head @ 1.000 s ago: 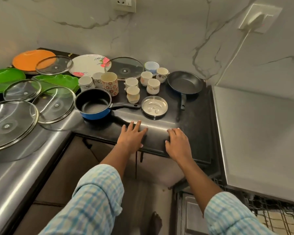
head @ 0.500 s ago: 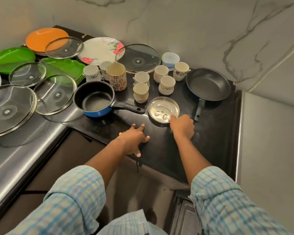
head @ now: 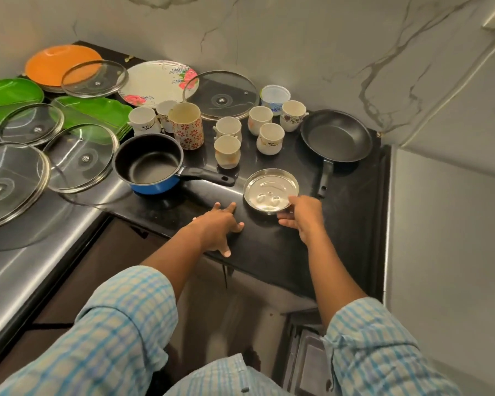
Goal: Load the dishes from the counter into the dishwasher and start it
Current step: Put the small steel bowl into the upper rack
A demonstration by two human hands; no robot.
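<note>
A small steel plate (head: 269,187) lies on the black counter (head: 352,224) near its front edge. My right hand (head: 302,217) grips the plate's near right rim, thumb under the edge. My left hand (head: 219,228) rests flat on the counter just left of the plate, holding nothing. Behind stand a blue saucepan (head: 152,164) with a black handle, a black frying pan (head: 336,135), several small cups (head: 227,151) and a tall flowered mug (head: 187,128). Only a dark corner of the dishwasher (head: 306,361) shows at the lower right.
Several glass lids (head: 80,158) lie on the steel counter at left, over green plates (head: 97,111). An orange plate (head: 60,62), a floral plate (head: 157,81) and a plastic tub (head: 275,98) sit at the back. A marble wall stands behind, a grey panel (head: 452,252) on the right.
My right hand reached forward from the counter's front edge to the steel plate and took hold of its rim. My left hand stayed on the counter. The camera tilted down.
</note>
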